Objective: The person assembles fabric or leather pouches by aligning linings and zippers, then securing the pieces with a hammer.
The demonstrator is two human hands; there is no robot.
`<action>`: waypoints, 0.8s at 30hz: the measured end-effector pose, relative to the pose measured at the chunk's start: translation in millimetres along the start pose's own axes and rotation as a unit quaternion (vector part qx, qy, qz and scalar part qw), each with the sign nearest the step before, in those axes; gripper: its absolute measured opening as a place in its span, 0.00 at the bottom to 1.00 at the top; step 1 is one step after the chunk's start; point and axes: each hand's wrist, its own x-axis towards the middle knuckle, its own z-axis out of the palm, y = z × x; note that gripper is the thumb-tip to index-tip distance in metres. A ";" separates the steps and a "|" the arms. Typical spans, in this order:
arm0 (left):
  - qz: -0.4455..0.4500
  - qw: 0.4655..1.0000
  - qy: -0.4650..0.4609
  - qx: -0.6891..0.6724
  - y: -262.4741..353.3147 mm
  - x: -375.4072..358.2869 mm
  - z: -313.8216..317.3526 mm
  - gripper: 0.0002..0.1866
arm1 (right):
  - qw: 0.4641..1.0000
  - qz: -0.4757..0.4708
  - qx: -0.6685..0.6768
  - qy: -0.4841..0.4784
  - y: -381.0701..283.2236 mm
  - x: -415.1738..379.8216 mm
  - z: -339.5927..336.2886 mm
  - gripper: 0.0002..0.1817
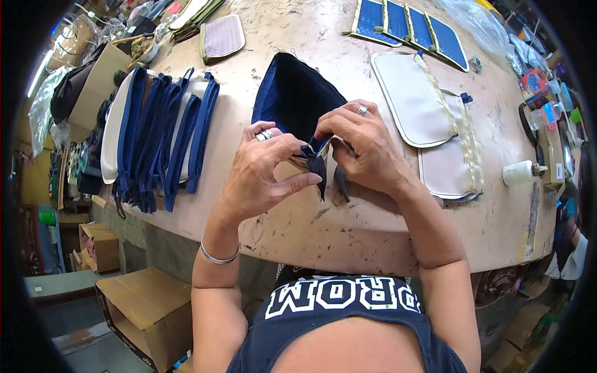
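A dark blue fabric pouch (292, 93) stands open over the table, its dark inside facing up. At its near edge, my left hand (264, 165) pinches the corner where dark strips hang down, with a ring and a bangle showing. My right hand (367, 143), also wearing a ring, grips the same edge just to the right, fingers bent around the fabric. The two hands are close together, and the exact fingertip contact is partly hidden by the folds.
Blue zipper strips (165, 130) lie over pale pieces at the left. White pouch panels (413, 99) with yellowish edging are on the right, near a white thread spool (517, 173). Blue panels (407, 28) lie at the back. Cardboard boxes (149, 298) stand below the table at the left.
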 end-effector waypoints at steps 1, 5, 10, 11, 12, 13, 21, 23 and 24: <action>0.003 1.000 0.001 -0.002 1.3 1.4 -0.1 0.14 | 1.000 -0.003 0.005 -0.010 -1.3 -0.1 -1.8 0.12; -0.003 0.999 -0.031 0.005 0.9 3.6 -2.7 0.15 | 0.998 0.009 0.017 -0.053 -2.5 -0.8 -8.0 0.12; -0.024 0.998 -0.049 -0.007 -5.1 1.1 -4.8 0.13 | 0.994 0.007 0.087 -0.070 -1.4 -1.2 -15.1 0.10; -0.021 0.999 -0.043 -0.008 -4.3 1.0 -4.8 0.13 | 0.993 0.001 0.095 -0.065 -3.1 -1.2 -15.9 0.09; -0.018 0.999 -0.036 -0.010 -2.7 1.5 -4.4 0.13 | 0.993 -0.005 0.102 -0.059 -4.4 -1.7 -16.1 0.09; -0.014 0.999 -0.029 -0.011 -1.6 2.4 -3.8 0.12 | 0.994 0.004 0.090 -0.068 -5.7 -2.0 -15.2 0.08; 0.022 0.997 -0.072 0.020 0.9 -0.8 -6.4 0.15 | 0.986 0.045 0.115 -0.108 -10.9 -4.1 -11.9 0.08; 0.047 0.993 -0.100 0.035 2.3 1.3 -15.0 0.15 | 0.980 0.038 0.160 -0.116 -10.3 -2.3 -15.1 0.08; 0.041 0.992 -0.090 0.074 0.1 1.9 -17.1 0.16 | 0.975 0.033 0.184 -0.122 -9.9 -0.7 -16.8 0.08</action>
